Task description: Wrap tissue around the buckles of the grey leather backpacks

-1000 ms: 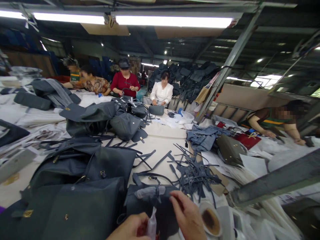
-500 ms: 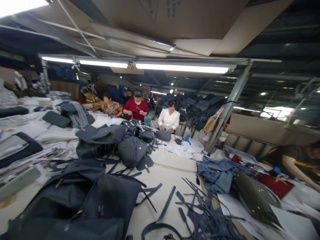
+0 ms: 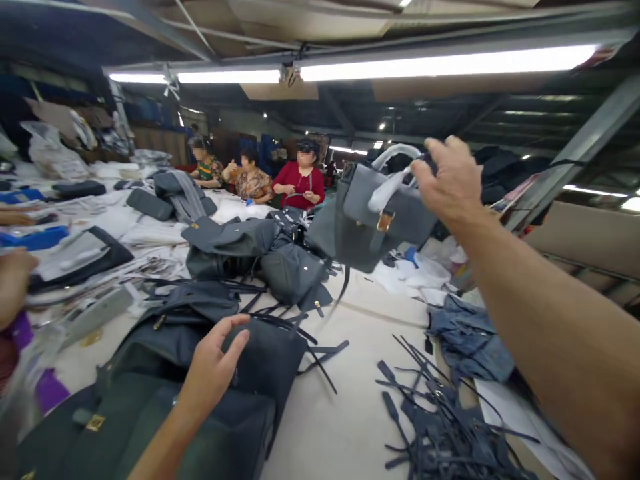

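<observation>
My right hand (image 3: 450, 180) is raised at the right with its arm stretched forward. Thumb and fingers are at the top edge of a dark grey bag (image 3: 360, 230), which hangs tilted above the table. This bag has a gold clasp, a handle wrapped in white and a dark strap trailing below. The exact grip is partly hidden. My left hand (image 3: 215, 363) is over a pile of dark backpacks (image 3: 195, 427) in the lower left, fingers and thumb apart, with nothing held. Whether it touches the backpack beneath I cannot tell.
Loose dark straps (image 3: 440, 413) lie in a heap at the lower right, near crumpled blue-grey fabric (image 3: 470, 333). More bags (image 3: 295, 267) sit mid-table. Several people work across the table (image 3: 345, 387), and another person's hand (image 3: 17, 273) shows at the left edge. A metal post (image 3: 585, 147) slants at right.
Both my hands have come into view. The grey bag is now up in the air at my right hand, covering the person in white. A long strap with a buckle has left the table front.
</observation>
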Demonstrator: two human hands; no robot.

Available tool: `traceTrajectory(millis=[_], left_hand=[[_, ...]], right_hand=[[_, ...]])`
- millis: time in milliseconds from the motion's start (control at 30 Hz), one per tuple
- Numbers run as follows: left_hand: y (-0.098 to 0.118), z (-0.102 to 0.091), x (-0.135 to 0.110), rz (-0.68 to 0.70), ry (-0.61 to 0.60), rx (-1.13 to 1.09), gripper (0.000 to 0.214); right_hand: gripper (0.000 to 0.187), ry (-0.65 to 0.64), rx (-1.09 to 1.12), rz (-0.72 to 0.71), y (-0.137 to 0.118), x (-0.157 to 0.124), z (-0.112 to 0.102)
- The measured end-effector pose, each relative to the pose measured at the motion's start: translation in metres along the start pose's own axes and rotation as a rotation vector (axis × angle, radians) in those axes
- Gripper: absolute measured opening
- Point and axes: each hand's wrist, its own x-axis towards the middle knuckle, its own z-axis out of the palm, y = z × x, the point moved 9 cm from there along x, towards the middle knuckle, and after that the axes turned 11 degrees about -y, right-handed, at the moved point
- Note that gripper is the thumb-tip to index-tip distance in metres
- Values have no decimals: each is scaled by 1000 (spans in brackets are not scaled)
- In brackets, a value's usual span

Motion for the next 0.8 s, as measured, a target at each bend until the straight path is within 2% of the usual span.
traceTrajectory(millis=[33,67,100,133,167,233,267,300,367,400,467,533,600,700,800], left_hand=[[-18,-10,-8,-37,-10,64,36],[-36,-23,-18,-60,18,123,37],[-56,-39,-31,-84,74,181,39],[-76,-57,-46,-123,144,238,42],[-99,-76,-63,-189,222,288,46],[-152,-108,-101,-399,324,336,50],[-179,-119,-121,-523,343,316,50],[-203,-123,-138,-620,318,264,46],[-240,-117,-169,-776,250,116,42],[-249,-109,-179,-800,227,48,41],[-248,-89,-188,-766,198,-28,40],[-230,-64,-185,-690,150,-61,37],[-204,-31,-178,-619,52,-132,35],[-158,24,-174,-527,-73,-304,35],[-123,86,-183,-514,-126,-633,48]], right_hand=[[34,80,-120,-49,-6,-3,-3],[34,105,-224,-73,-8,-13,4],[30,75,-287,-61,-4,-29,21],[26,-39,-260,-3,8,-50,49],[22,-212,-180,81,24,-79,86],[22,-578,73,320,56,-167,170],[30,-681,121,376,63,-215,206],[42,-762,165,413,67,-264,241],[69,-852,327,588,75,-357,302],[80,-858,412,683,77,-396,327],[92,-739,535,779,75,-443,359],[93,-638,539,765,69,-457,371],[76,-595,428,713,67,-448,366],[54,-615,135,632,75,-416,334],[54,-582,-24,596,95,-381,285]])
